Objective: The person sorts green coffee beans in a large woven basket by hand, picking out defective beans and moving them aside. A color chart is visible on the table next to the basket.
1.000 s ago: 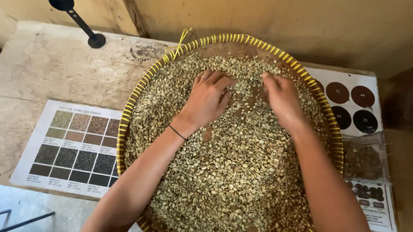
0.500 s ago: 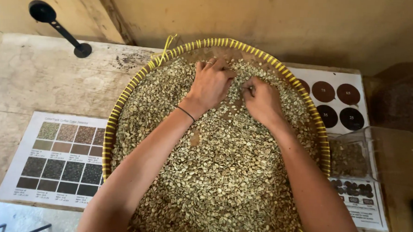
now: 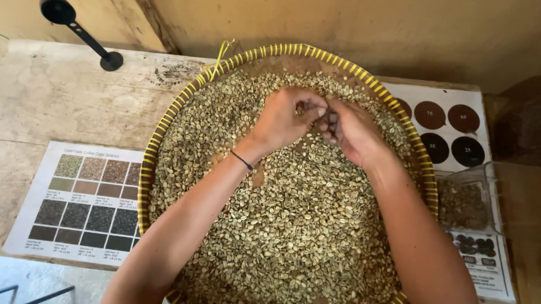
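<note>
A wide round woven tray with a yellow rim (image 3: 162, 129) lies on a worn wooden table and is filled with pale green beans (image 3: 291, 232). Both my hands meet over the far middle of the beans. My left hand (image 3: 284, 119), with a thin dark band at the wrist, is curled with its fingers pinched around a few beans. My right hand (image 3: 350, 131) is curled against it, fingertips touching the left hand's fingers; whether it holds any beans is hidden.
A black scoop (image 3: 75, 25) lies at the table's far left. A printed colour chart of bean shades (image 3: 80, 201) sits left of the tray. On the right are a sheet with dark brown discs (image 3: 447, 132), a clear plastic tub with some beans (image 3: 481, 201) and another printed sheet (image 3: 485, 258).
My hands were spread flat on the beans a second ago. They have drawn together and curled, fingertips now meeting over the far middle of the tray.
</note>
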